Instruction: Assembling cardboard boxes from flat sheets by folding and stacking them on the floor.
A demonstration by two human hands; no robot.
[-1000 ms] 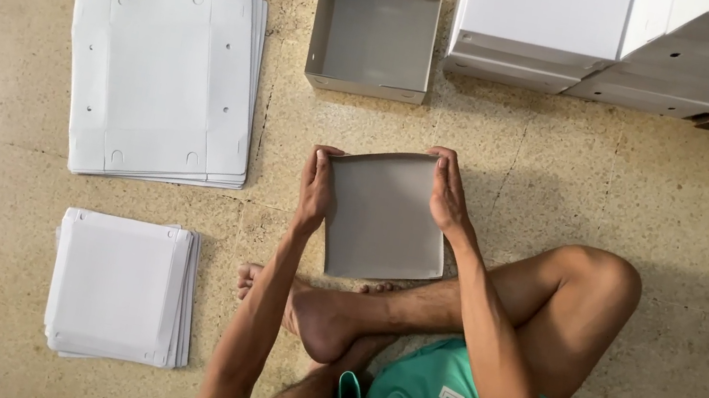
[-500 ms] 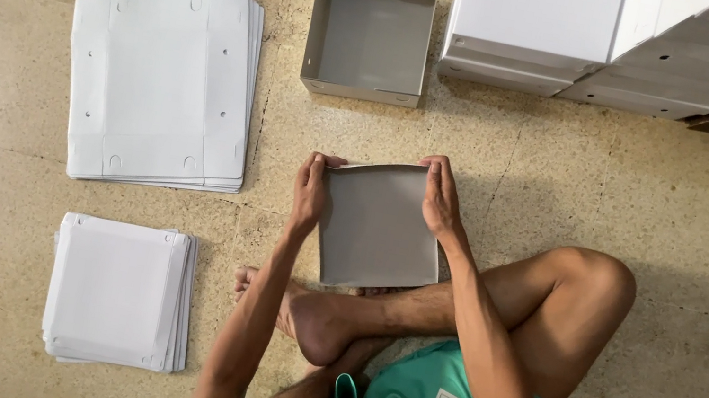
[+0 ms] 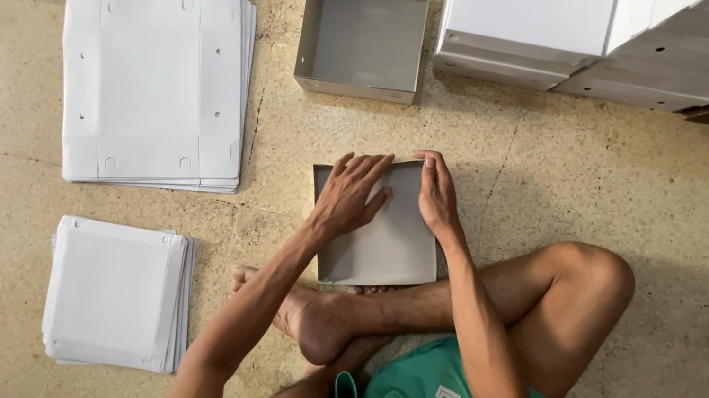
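Grey cardboard piece (image 3: 386, 238) lies flat on the floor (image 3: 703, 238), just in front of the person's crossed legs. Left hand (image 3: 347, 196) rests on its left part with fingers spread flat. Right hand (image 3: 438, 194) presses on its far right edge, fingers together. Far from it stands an open grey box (image 3: 364, 26). At left lie two stacks of white flat sheets, a large stack (image 3: 153, 84) and a small stack (image 3: 116, 295).

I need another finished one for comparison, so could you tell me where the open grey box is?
In the head view, the open grey box sits on the floor at top centre, beyond both hands, between the large flat stack and white boxes.
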